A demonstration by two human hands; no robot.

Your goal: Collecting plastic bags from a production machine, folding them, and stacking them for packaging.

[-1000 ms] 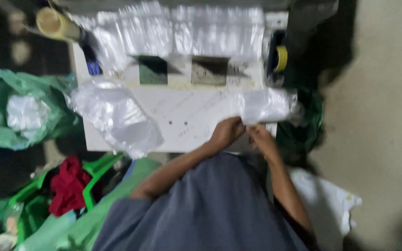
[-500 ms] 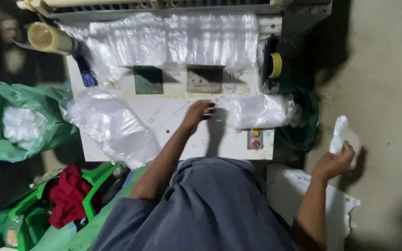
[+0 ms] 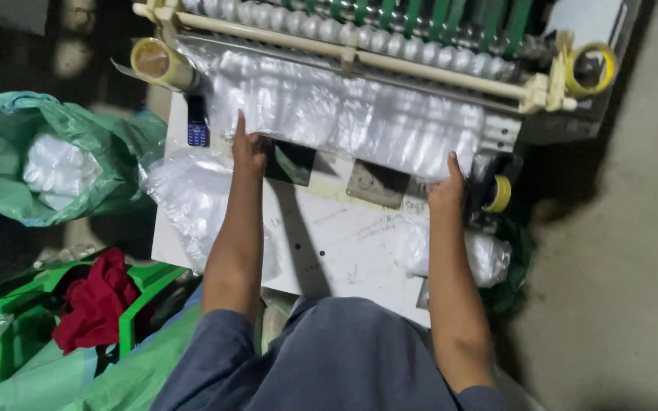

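Head view: hands on plastic sheet

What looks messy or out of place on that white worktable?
A small dark mobile phone lies at the table's back left corner, beside the plastic sheeting both hands grasp. Loose plastic bags slump over the left edge. Nothing looks spilled or broken.

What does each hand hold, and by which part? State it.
Both the left hand and right hand grip the stack of clear plastic bags at its near edge, one hand toward each end.
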